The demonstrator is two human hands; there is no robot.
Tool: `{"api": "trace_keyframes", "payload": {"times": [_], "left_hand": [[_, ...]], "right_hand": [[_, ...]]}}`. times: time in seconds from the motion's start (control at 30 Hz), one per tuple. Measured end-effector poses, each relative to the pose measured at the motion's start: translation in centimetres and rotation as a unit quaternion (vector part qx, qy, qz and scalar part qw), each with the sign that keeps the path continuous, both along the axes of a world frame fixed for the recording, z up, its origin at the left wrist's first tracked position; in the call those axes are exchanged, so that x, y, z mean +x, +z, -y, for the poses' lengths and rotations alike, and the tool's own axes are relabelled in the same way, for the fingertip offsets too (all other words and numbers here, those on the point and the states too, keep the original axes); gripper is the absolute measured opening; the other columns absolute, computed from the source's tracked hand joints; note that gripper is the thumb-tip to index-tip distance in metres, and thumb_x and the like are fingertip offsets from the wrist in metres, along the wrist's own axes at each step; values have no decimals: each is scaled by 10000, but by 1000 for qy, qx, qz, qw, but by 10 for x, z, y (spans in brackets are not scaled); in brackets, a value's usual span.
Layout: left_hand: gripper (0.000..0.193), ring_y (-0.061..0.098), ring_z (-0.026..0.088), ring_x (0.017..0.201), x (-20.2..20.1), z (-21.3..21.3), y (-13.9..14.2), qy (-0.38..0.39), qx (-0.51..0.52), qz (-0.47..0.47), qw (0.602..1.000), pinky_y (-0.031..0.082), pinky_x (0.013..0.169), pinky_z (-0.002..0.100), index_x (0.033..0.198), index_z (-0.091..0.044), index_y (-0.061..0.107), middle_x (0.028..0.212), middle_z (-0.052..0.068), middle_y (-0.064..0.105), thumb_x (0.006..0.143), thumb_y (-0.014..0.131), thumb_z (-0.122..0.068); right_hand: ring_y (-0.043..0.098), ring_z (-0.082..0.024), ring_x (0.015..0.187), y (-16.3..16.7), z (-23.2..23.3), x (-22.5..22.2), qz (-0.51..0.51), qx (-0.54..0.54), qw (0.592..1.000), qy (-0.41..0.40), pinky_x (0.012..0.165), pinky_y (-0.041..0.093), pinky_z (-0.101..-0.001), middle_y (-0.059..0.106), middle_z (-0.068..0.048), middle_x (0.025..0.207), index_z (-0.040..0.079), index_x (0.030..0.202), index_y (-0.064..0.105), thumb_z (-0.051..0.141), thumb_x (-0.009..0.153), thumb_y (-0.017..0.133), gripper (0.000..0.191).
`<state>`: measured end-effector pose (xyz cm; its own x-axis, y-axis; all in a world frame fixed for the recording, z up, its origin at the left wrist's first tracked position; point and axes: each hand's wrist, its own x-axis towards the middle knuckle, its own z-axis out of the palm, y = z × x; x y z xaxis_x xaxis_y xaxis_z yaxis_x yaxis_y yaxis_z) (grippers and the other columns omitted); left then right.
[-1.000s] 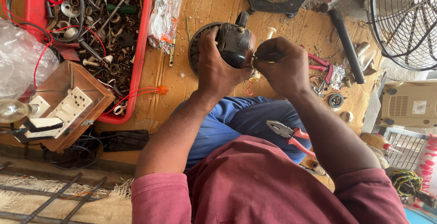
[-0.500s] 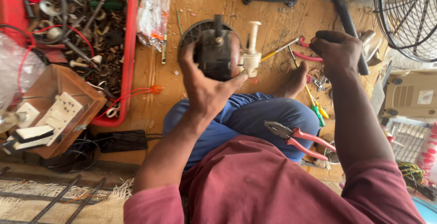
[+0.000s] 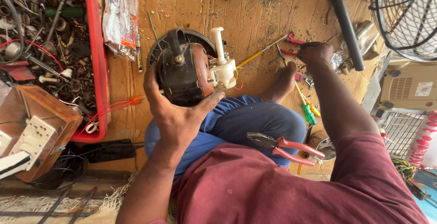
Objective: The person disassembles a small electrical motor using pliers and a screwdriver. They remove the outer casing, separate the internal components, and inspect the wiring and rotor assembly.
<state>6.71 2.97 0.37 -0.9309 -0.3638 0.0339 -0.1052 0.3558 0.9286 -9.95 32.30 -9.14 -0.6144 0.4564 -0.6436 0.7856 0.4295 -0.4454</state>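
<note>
Fan motor held up, tools under the other hand

My left hand (image 3: pixel 175 114) has its grip wrapped around the fan motor (image 3: pixel 189 71); my right hand (image 3: pixel 316 53), fingers curled, rests on red-handled pliers (image 3: pixel 291 46) on the surface.

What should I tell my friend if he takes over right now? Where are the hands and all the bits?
Left hand: grips the black fan motor, held up, white plastic part on its side.
Right hand: stretched out onto small tools on the wooden board, by a red-handled tool; grip unclear.
Red pliers lie on the lap. Yellow screwdriver lies on the board. Red parts tray sits left.
Done: motor in hand. Left: no tool picked yet.
</note>
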Motion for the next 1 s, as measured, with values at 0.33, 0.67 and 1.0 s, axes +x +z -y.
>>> {"api": "trace_keyframes", "payload": {"times": [0.33,0.67,1.0], "left_hand": [[1053,569,248,1318,4,5,-1,-5,43,4,999,533,1130,373,1539,-22,306,1434,148,490,809,997,-338],[1030,605,295,1307,11,31,-4,-50,-46,-12,998,545,1100,397,1592,16,363,1412,181,549,838,927,-402],[691,590,244,1371,23,37,-9,-14,138,-32,990,527,1150,350,1514,18,510,1495,182,582,924,844,-117]], "right_hand": [[731,-200,886,22,-44,33,-99,-245,964,-31,832,637,-316,730,-114,1008,-30,1084,723,63,936,763,179],[710,-163,852,10,20,74,-41,-51,916,397,806,546,-336,764,-82,954,49,1056,787,217,813,828,299],[679,-95,794,97,107,123,-261,-222,893,292,771,512,-234,734,-31,960,-17,1286,707,109,968,729,343]]}}
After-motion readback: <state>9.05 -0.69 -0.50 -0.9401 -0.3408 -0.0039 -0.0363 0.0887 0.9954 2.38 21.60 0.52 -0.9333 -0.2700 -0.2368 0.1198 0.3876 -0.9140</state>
